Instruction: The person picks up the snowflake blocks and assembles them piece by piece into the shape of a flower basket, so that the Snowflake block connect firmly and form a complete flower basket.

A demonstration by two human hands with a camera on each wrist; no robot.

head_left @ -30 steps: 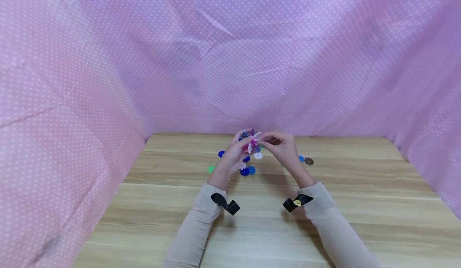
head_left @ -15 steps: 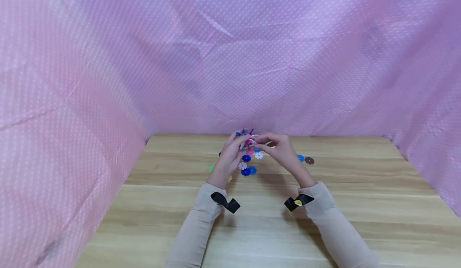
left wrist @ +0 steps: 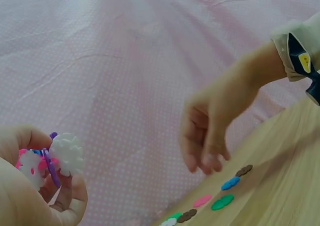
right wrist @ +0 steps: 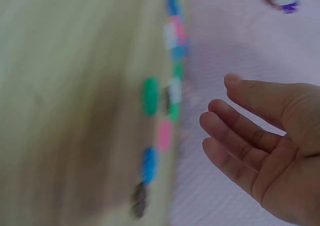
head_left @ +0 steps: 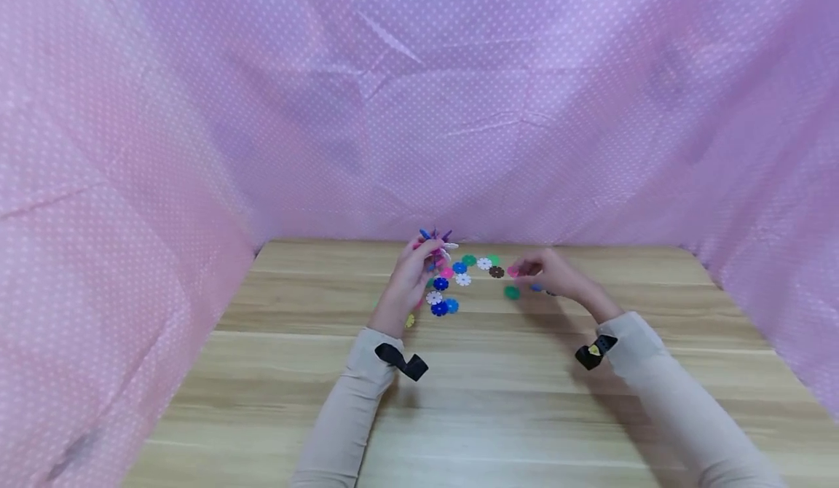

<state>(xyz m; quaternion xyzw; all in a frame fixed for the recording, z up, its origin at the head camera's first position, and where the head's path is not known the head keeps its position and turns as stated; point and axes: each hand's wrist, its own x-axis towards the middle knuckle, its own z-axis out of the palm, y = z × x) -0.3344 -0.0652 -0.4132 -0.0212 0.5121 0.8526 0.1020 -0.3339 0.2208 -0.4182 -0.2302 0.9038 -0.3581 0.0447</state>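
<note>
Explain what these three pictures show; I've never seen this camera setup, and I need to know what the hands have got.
No machine here: a person works with bare hands at a light wooden table walled in by pink dotted cloth. The wide picture comes from a camera on the head; the other two come from cameras on each wrist. The left hand grips a small cluster of joined plastic snowflake discs, white, pink and purple. The right hand holds nothing, its fingers relaxed above loose flat flower-shaped discs scattered on the table, among them a green disc and a brown disc.
</note>
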